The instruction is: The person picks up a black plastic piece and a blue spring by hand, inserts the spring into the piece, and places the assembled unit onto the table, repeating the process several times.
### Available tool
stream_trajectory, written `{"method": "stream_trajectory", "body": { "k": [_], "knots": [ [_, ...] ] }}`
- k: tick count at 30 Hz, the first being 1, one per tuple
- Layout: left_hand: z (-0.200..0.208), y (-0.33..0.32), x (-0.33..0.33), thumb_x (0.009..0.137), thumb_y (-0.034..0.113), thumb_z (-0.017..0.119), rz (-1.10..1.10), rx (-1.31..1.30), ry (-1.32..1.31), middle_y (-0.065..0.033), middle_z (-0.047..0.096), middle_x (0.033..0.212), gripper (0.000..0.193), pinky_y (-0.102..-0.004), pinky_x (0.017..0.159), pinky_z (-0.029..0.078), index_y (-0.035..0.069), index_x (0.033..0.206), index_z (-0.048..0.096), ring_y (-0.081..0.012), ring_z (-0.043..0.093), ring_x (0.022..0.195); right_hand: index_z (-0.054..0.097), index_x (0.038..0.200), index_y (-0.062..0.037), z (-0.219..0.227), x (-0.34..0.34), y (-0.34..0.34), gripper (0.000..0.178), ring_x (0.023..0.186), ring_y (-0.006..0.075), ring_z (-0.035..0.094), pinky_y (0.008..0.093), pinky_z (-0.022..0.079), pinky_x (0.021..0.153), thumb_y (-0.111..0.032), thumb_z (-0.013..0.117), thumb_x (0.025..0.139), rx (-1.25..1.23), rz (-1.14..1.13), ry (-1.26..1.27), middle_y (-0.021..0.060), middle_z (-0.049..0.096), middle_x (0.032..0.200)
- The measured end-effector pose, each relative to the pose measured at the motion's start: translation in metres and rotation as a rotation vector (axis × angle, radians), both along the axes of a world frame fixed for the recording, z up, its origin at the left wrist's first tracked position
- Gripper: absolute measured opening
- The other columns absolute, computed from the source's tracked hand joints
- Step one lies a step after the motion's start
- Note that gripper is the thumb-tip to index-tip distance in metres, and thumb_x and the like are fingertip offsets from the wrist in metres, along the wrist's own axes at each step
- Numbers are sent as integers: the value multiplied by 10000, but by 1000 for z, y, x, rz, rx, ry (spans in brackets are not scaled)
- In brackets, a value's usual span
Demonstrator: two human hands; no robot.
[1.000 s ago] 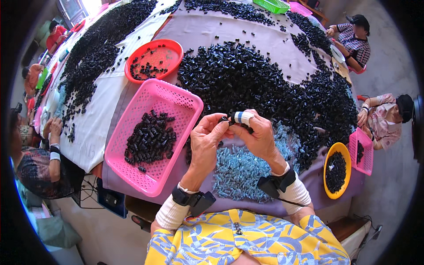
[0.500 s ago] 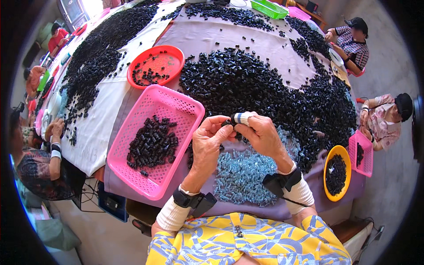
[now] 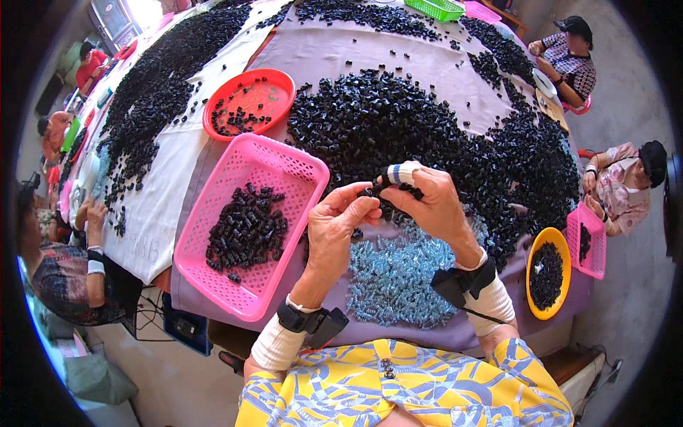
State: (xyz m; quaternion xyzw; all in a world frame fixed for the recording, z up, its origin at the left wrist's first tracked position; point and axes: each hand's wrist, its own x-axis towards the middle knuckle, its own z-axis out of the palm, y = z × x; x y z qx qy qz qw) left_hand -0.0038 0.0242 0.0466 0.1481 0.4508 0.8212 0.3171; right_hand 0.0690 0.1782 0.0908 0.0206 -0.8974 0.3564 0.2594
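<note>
Above the near edge of a heap of small black plastic parts, my two hands meet at the fingertips. My left hand pinches one small black plastic part between thumb and forefinger. Close beside it, my right hand is curled, a striped cloth band round one finger. Dark pieces show between its thumb and fingers; exactly how many it holds is hidden. Under the hands lies a pile of clear bluish coil springs. Left of my left hand stands a pink perforated basket holding black pieces.
A red round tray with scattered black parts sits beyond the basket. At right are a yellow bowl and a smaller pink basket. Several people work around the table, one at near left. Another black heap covers the far left.
My right hand has moved slightly right and its fingertips have drawn a little away from the left's. Dark pieces now show between its thumb and fingers. My left hand keeps its pinch.
</note>
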Motion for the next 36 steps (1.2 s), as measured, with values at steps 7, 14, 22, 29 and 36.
{"method": "stream_trajectory", "body": {
  "k": [7, 14, 22, 29, 36],
  "knots": [
    [2, 1, 2, 879, 60, 573, 11, 21, -10, -122, 657, 901, 242, -267, 683, 536, -45, 1097, 568, -165, 644, 745, 606, 851, -13, -9, -7, -10, 167, 723, 291, 593, 373, 470, 698, -101, 679, 729, 130, -43, 197, 118, 616, 771],
    [5, 0, 5, 867, 23, 575, 42, -45, 121, -119, 664, 897, 219, -253, 696, 534, -40, 1077, 588, -149, 647, 771, 589, 827, -16, -9, -4, -10, 131, 705, 282, 588, 384, 450, 729, -86, 661, 742, 232, -24, 201, 109, 602, 739],
    [-3, 1, 4, 851, 4, 584, 63, -52, 145, -94, 667, 874, 215, -234, 695, 520, -22, 1062, 615, -126, 637, 757, 570, 810, -20, -9, -2, -12, 99, 711, 260, 569, 367, 425, 742, -67, 621, 739, 373, -12, 161, 88, 569, 731],
    [-10, 2, 3, 818, -9, 613, 86, -147, 154, -61, 663, 839, 230, -195, 640, 482, -14, 1045, 643, -83, 602, 701, 560, 780, -18, -16, 0, -15, 102, 798, 261, 557, 381, 430, 766, -70, 617, 712, 463, -72, 123, 111, 558, 782],
    [-17, 1, 3, 803, -27, 618, 110, -247, 260, -46, 640, 859, 240, -185, 620, 467, -21, 1042, 648, -69, 578, 694, 542, 765, -15, -27, -2, -14, 110, 786, 263, 554, 384, 434, 785, -77, 597, 693, 588, -30, 88, 110, 548, 781]
  ]
}}
